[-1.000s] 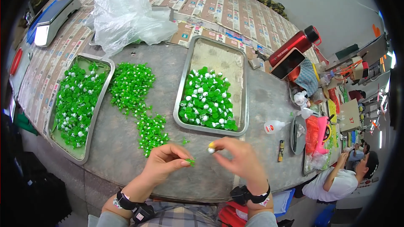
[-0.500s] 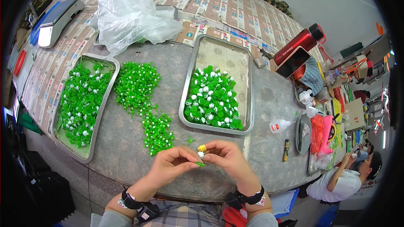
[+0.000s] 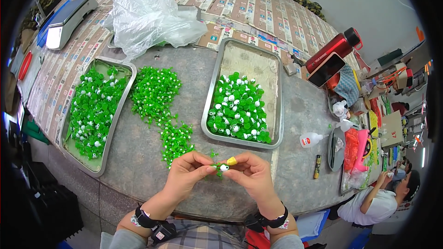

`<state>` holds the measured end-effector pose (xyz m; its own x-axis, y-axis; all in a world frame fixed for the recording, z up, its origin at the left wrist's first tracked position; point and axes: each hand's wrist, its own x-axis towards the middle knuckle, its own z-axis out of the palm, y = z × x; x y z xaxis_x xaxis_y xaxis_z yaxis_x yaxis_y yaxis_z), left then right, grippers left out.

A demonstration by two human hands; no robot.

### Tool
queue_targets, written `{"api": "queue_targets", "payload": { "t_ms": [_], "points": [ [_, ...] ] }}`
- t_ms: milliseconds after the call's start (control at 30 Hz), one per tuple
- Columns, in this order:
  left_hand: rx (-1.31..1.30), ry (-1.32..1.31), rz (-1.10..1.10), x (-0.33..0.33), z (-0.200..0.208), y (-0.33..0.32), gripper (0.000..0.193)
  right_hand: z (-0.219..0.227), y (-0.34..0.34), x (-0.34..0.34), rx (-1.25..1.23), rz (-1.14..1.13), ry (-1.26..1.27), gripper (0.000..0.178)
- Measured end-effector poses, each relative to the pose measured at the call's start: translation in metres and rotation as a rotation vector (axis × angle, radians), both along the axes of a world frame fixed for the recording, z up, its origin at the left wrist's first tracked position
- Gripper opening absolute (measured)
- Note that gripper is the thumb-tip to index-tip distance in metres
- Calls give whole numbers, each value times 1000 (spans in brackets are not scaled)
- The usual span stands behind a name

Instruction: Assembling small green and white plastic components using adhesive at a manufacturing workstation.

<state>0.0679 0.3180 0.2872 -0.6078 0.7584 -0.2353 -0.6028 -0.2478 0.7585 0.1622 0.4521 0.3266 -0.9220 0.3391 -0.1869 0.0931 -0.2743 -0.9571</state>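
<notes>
In front of me, close to the table's near edge, both hands meet fingertip to fingertip. My left hand (image 3: 184, 177) pinches a small green plastic piece (image 3: 218, 172). A little white ball with black spots (image 3: 224, 168) sits between the fingertips of my right hand (image 3: 253, 175), against the green piece; whether the two are joined I cannot tell. A yellow finger cover (image 3: 231, 161) is on my right index finger. Just beyond my left hand lies a loose pile of small green pieces with white bits (image 3: 157, 94). Larger green-and-white pieces (image 3: 237, 110) fill part of the metal tray (image 3: 280, 106) ahead.
At left stands another metal tray (image 3: 107, 150) of green-and-white pieces. A plastic bag (image 3: 147, 14) and a scale (image 3: 69, 20) are farther back. To the right are a white squeeze bottle (image 3: 310, 139), a small dark tube (image 3: 317, 166), a phone (image 3: 326, 69), a red flask (image 3: 334, 48) and a seated person (image 3: 369, 200).
The white ball and the green piece are now side by side between my fingertips, the ball slightly lower and to the right. The whole view has shifted a little.
</notes>
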Motion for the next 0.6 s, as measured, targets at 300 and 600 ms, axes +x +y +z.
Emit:
{"api": "queue_targets", "payload": {
  "t_ms": [300, 600],
  "points": [
    [-18, 311, 54, 2, 4, -2, 8, 4, -1, 1, -42, -2, -61, 13],
    [-255, 827, 68, 3, 10, 3, 12, -4, 4, 3, -157, -15, -108, 17]
  ]
}}
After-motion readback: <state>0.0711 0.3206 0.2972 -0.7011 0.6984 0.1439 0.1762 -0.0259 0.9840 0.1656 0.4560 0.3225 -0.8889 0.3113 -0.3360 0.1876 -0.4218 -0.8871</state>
